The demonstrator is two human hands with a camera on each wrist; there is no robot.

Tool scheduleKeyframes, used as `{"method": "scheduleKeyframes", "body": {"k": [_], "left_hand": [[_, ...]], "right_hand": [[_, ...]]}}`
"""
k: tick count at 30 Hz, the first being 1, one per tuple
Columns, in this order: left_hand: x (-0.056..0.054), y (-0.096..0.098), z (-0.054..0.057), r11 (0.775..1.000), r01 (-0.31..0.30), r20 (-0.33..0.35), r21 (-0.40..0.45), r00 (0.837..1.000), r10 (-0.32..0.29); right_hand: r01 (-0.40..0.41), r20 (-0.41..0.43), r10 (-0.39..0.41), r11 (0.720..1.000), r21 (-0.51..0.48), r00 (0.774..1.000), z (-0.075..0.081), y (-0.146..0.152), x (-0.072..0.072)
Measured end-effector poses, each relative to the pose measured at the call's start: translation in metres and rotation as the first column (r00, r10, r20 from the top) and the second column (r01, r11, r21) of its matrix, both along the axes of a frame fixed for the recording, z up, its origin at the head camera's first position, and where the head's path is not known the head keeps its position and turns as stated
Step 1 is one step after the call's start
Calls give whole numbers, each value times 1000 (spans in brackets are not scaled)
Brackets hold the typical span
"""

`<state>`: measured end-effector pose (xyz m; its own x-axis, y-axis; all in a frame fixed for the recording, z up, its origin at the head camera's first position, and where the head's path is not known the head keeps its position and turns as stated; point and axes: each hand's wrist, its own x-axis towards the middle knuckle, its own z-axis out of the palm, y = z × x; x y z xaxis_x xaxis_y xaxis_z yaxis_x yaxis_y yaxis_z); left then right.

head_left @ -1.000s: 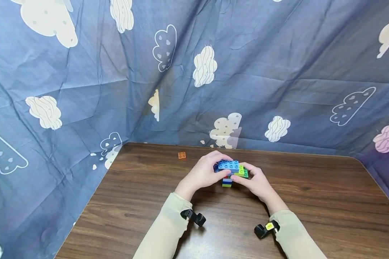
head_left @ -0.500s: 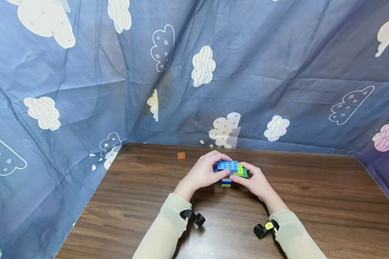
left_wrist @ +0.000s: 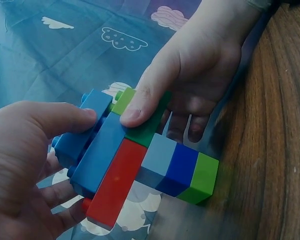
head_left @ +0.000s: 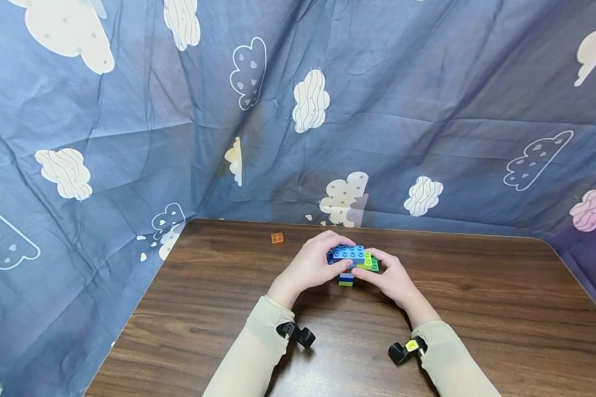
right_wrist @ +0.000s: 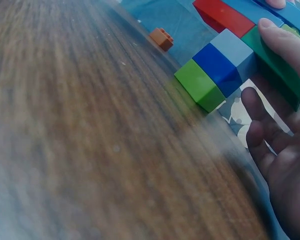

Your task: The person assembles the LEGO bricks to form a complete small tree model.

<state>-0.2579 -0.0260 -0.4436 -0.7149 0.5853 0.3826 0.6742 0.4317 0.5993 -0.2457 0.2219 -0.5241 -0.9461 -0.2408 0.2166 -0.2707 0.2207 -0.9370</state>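
Observation:
My left hand (head_left: pixel 318 262) pinches a blue brick (head_left: pixel 349 252) at the top of a toy-brick build, thumb in front and fingers behind. In the left wrist view a narrow gap with studs shows between it and the lower blue brick (left_wrist: pixel 97 160). My right hand (head_left: pixel 392 278) grips the build's right side, its thumb lying across the lower blue, lime (left_wrist: pixel 122 101) and green (right_wrist: pixel 277 62) bricks. A red brick (left_wrist: pixel 117 182) sits under the lower blue one. Beneath stands a column of light blue (left_wrist: pixel 157 155), dark blue (right_wrist: pixel 217 67) and lime-green (right_wrist: pixel 199 87) bricks, its base at the tabletop.
A small orange brick (head_left: pixel 277 237) lies near the back edge of the wooden table (head_left: pixel 203 309), left of the hands. Behind the table hangs a dark blue cloth (head_left: pixel 278 165) with cloud prints.
Both hands keep their hold on the build almost without moving. The whole head view has shifted very slightly.

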Motion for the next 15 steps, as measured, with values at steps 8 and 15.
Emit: {"method": "scheduleKeyframes", "body": {"k": [8,15], "left_hand": [[-1,-1,-2,999,19,3,29,1000,-19],[1,1,0,1000,-2,-14,2,1000,2]], "right_hand": [[-2,-12,2,1000,4,1000,0,0,0],[-7,-24,7,1000,-11,1000,-1,0,-1]]}}
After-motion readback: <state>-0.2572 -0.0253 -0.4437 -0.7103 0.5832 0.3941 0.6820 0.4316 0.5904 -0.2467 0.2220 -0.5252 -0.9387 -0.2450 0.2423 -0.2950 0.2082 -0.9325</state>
